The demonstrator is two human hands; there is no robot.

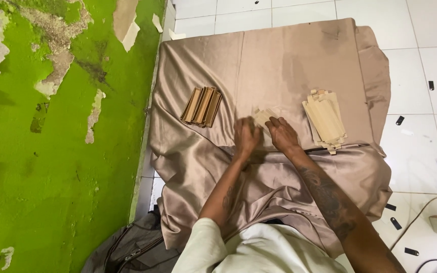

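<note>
- Hands are working close together on a small flat cardboard piece [263, 117] lying on the satin cloth [279, 60].
- Left hand [246, 136] is curling over the piece's near edge, seemingly pinning it; its exact grip I cannot tell.
- Right hand [282, 132] is pressing down with fingers bent on the piece's right side.
- Folded brown cardboard bundle [201, 106] is lying to the left, and a pale flat stack [324, 119] to the right, both within reach.
</note>
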